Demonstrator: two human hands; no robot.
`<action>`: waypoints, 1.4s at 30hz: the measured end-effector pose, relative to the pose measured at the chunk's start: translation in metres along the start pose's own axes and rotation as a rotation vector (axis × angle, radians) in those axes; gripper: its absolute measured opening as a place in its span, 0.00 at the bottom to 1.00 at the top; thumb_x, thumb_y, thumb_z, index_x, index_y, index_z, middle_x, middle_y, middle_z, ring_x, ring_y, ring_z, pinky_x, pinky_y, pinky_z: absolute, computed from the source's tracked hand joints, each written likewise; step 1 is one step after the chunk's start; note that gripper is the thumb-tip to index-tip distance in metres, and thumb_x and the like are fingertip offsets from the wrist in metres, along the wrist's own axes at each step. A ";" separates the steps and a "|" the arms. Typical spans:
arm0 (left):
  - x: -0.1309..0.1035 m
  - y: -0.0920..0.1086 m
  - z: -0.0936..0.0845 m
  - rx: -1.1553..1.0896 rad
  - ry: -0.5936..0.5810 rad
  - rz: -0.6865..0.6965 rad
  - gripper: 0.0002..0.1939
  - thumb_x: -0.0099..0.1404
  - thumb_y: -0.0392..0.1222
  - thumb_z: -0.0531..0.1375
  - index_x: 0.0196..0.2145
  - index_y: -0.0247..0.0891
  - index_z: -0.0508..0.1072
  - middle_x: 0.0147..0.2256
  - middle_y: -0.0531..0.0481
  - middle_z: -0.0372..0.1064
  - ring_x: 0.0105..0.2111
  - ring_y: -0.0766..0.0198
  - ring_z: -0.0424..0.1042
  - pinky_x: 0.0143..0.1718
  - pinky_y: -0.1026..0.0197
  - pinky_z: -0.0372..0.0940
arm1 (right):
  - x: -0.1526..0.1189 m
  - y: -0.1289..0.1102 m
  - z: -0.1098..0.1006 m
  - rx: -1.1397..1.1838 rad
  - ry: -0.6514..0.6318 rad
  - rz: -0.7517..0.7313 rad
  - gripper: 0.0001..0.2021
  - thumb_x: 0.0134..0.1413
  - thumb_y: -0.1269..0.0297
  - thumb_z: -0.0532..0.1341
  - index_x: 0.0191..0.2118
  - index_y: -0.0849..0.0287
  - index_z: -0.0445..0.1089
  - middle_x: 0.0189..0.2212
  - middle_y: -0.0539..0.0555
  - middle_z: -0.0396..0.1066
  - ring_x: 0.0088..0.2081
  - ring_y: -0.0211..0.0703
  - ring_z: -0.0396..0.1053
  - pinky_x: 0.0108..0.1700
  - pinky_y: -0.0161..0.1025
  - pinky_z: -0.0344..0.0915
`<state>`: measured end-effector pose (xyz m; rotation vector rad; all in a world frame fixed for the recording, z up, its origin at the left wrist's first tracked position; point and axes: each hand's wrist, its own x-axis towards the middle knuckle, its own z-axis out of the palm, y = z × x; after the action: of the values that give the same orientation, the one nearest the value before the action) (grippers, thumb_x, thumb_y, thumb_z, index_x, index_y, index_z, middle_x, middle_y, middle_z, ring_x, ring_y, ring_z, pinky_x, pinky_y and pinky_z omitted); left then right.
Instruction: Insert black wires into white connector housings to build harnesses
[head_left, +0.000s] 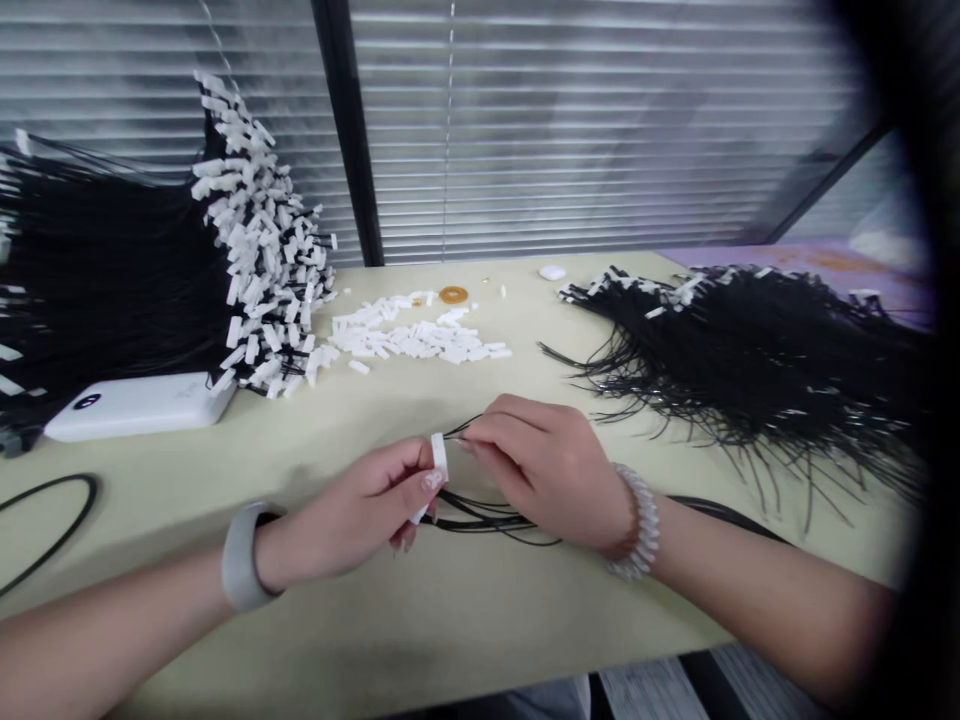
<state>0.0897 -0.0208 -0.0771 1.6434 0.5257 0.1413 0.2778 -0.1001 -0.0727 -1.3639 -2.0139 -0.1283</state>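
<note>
Clip [439,452] sits over table [337,640] ctr., pinched in our L hand [375,500], R hand [551,465] pinching wire [453,433] beside it — L bundle [120,270] prob. done, loose clips [420,342] & R wires [757,350] apparently left.

Moderate, diffuse light lays soft-edged shadows on the pale table [360,620] around the left hand [379,505]. Milky reflections haze the blinds [600,130] — greyish, low in contrast. A black, blurred curve swallows the right edge, where the purple surface [821,262] smears out of focus.
</note>
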 end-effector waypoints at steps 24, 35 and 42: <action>0.004 -0.005 0.003 -0.100 0.299 -0.004 0.14 0.64 0.51 0.50 0.33 0.36 0.63 0.22 0.55 0.61 0.18 0.72 0.60 0.20 0.69 0.58 | 0.006 -0.005 -0.014 -0.128 -0.428 -0.008 0.11 0.57 0.65 0.51 0.27 0.60 0.66 0.24 0.50 0.64 0.27 0.35 0.59 0.30 0.34 0.53; 0.004 -0.003 0.003 -0.101 0.276 -0.015 0.14 0.64 0.51 0.50 0.32 0.36 0.62 0.24 0.54 0.63 0.18 0.72 0.61 0.20 0.68 0.59 | 0.007 -0.005 -0.012 -0.031 -0.423 0.042 0.12 0.58 0.67 0.51 0.26 0.61 0.64 0.21 0.48 0.63 0.24 0.32 0.58 0.28 0.32 0.52; 0.005 -0.005 0.003 -0.097 0.263 -0.009 0.14 0.64 0.51 0.50 0.33 0.36 0.62 0.24 0.55 0.62 0.18 0.72 0.62 0.20 0.68 0.59 | 0.001 -0.002 -0.003 -0.212 -0.396 -0.049 0.12 0.60 0.65 0.48 0.29 0.61 0.64 0.23 0.50 0.63 0.25 0.35 0.58 0.29 0.35 0.51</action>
<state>0.0938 -0.0209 -0.0833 1.5358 0.7144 0.3744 0.2774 -0.1013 -0.0694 -1.5689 -2.4186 -0.1019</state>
